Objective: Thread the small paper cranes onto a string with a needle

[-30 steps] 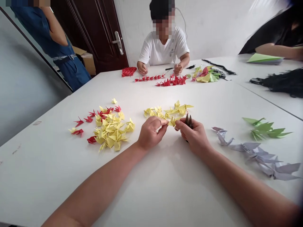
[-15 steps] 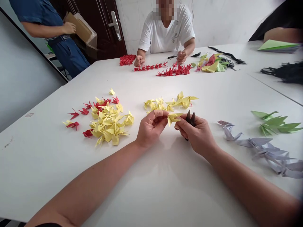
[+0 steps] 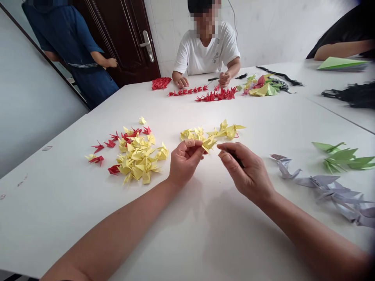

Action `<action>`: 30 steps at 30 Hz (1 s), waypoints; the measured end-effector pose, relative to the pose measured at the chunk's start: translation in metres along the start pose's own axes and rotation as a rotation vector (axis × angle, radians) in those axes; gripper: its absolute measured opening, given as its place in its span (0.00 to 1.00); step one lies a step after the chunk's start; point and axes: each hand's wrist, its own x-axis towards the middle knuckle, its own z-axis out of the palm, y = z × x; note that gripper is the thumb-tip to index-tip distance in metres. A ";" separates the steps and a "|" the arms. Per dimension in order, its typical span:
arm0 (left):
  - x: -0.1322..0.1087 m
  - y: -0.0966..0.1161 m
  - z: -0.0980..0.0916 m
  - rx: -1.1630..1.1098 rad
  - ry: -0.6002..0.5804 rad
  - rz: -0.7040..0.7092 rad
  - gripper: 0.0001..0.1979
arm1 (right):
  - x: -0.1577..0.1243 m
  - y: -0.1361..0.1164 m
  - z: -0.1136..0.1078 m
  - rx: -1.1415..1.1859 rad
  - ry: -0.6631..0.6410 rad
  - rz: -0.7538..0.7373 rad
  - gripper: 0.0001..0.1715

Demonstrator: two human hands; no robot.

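Observation:
A yellow paper crane [image 3: 208, 145] is pinched between the thumb and fingers of my left hand [image 3: 186, 158], just above the table. My right hand [image 3: 247, 166] is a short gap to the right, its thumb and forefinger close together. Black thread snips [image 3: 238, 159] sit inside that hand, mostly hidden by the fingers. Whether the fingertips also hold a thin thread or needle I cannot make out. Behind the held crane lies a row of yellow cranes [image 3: 225, 129], with a small red loop at its right side.
A heap of yellow cranes [image 3: 137, 158] mixed with red cranes [image 3: 98, 147] lies at left. Lilac cranes [image 3: 331, 187] and green cranes [image 3: 341, 156] lie at right. Across the white table [image 3: 164, 242], a person in white [image 3: 209, 54] sits by red cranes [image 3: 221, 94]. Black tassels [image 3: 350, 93] lie far right.
My right hand has drawn away from the crane, and the snips' blades no longer stick up. The person in blue has turned toward the door. The seated person's hand has opened flatter.

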 end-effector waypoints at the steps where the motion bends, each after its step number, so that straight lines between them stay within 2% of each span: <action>1: -0.001 0.001 0.000 -0.005 -0.004 0.012 0.07 | -0.001 -0.001 0.001 -0.041 -0.016 -0.016 0.11; 5: -0.003 0.003 0.002 -0.006 -0.020 0.045 0.07 | -0.003 0.000 0.004 -0.178 0.001 -0.028 0.12; 9: -0.006 0.004 0.002 0.020 -0.054 0.062 0.08 | -0.004 0.002 0.007 -0.220 -0.011 -0.030 0.12; 21: -0.008 0.001 0.001 0.046 -0.078 0.054 0.08 | -0.003 0.005 0.006 -0.172 -0.071 0.094 0.13; 30: -0.007 0.002 0.002 0.024 -0.090 0.043 0.07 | -0.002 0.007 0.007 -0.152 -0.075 0.102 0.13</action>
